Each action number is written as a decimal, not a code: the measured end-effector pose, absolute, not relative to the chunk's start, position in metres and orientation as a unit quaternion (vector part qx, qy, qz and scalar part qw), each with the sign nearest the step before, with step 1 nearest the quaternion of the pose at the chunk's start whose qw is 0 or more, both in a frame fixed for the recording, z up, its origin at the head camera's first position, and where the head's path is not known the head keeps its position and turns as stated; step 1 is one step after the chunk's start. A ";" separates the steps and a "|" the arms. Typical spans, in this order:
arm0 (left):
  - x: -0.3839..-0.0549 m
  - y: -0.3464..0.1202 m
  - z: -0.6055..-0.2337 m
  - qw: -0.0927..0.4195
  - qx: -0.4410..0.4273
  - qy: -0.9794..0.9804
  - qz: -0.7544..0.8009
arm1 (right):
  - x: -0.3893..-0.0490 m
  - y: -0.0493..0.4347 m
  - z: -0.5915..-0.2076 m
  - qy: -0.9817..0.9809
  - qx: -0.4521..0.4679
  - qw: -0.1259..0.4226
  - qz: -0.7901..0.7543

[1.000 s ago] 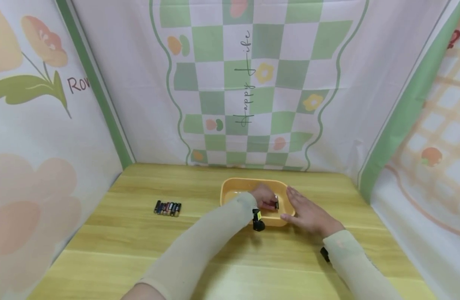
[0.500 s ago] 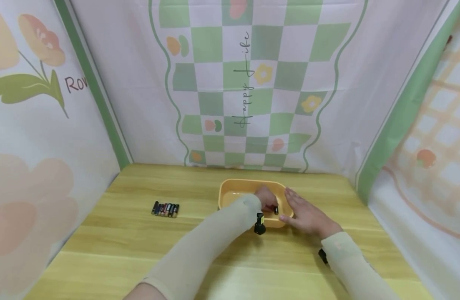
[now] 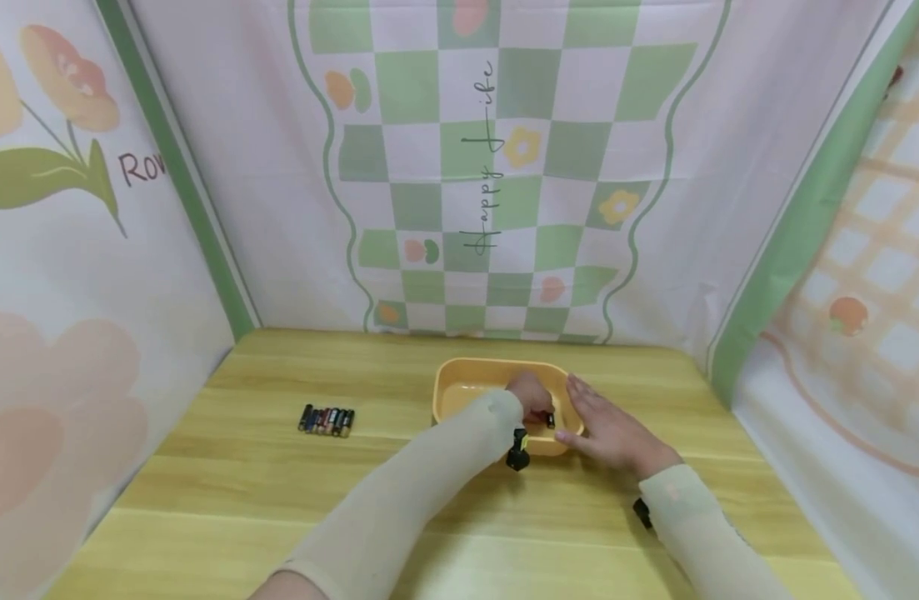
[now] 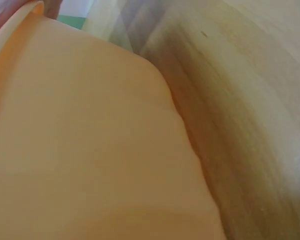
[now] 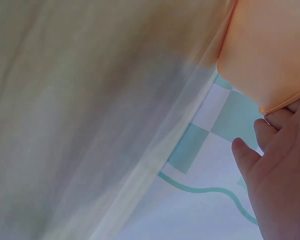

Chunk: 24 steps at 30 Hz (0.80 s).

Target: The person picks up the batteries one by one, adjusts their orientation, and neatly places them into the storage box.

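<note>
A yellow-orange plastic bin point(image 3: 474, 363) stands on the table in the head view. My left hand point(image 3: 531, 395) reaches down inside its right half, fingers curled at a small dark battery point(image 3: 551, 421) that shows just beyond the fingertips. The forearm hides part of the bin's front wall. My right hand point(image 3: 616, 429) lies along the bin's right end, fingers straight against the rim and thumb at the front corner. In the right wrist view its fingers point(image 5: 247, 156) lie by the bin's edge. Only the bin's outer wall point(image 4: 100, 130) fills most of the left wrist view.
Several batteries point(image 3: 327, 420) lie side by side in a row on the wooden table point(image 3: 227, 500), left of the bin. Printed cloth point(image 3: 474, 167) hangs behind the table and along both sides. A small black camera point(image 3: 517, 450) sits on the left wrist.
In the bin, my left hand and the battery at its fingers have shifted slightly toward the front. My right hand keeps its place at the rim; the head view has drifted a little.
</note>
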<state>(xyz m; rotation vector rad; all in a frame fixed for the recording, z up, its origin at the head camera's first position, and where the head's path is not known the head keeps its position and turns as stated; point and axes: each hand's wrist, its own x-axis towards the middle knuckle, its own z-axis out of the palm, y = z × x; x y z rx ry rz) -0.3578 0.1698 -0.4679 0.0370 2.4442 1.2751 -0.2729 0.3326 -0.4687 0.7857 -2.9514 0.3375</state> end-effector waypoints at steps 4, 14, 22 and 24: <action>-0.357 0.171 -0.468 0.176 0.026 0.893 0.413 | -0.273 0.332 -0.470 -0.959 0.259 0.042 0.110; -0.362 0.173 -0.468 0.175 0.031 0.898 0.402 | -0.273 0.332 -0.469 -0.960 0.253 0.039 0.111; -0.358 0.162 -0.469 0.190 0.040 0.872 0.449 | -0.273 0.333 -0.469 -0.959 0.259 0.045 0.105; -0.356 0.158 -0.470 0.196 0.047 0.865 0.459 | -0.272 0.334 -0.470 -0.958 0.263 0.050 0.101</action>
